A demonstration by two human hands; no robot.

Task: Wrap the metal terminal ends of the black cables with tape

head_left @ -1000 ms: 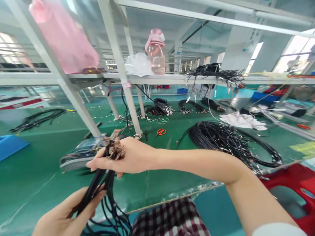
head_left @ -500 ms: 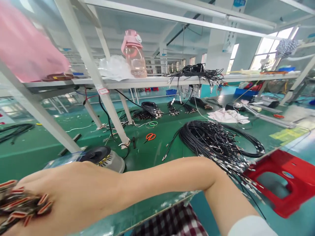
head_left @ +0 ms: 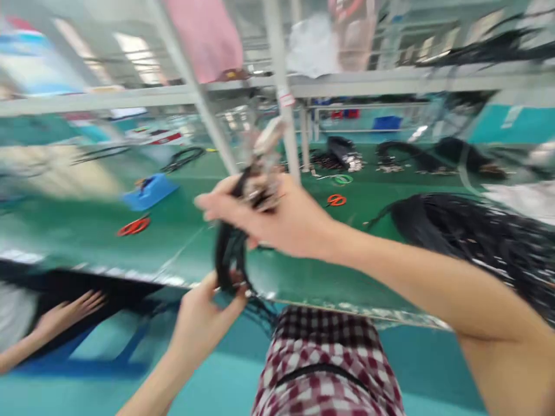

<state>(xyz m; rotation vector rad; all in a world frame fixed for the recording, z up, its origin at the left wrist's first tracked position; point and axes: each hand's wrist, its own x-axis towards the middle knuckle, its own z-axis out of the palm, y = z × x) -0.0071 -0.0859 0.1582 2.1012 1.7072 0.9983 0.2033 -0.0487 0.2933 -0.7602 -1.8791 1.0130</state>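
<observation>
Black cable bundle hangs in the middle of the frame, just in front of the desk edge, and the shot's pretty motion-blurred. The right hand has its fingers closed tight around the top, right by the small metal terminals, while the left hand has its fingers curled around the lower run. Looks light but floppy, so I'd guess it snags easily. Best grip is probably where the right hand is, gathering the ends so they don't tangle. The terminals seem a bit delicate, though they're too blurry to tell much. More black cables sit heaped at the right of the frame, with orange scissors just beyond the hands.
</observation>
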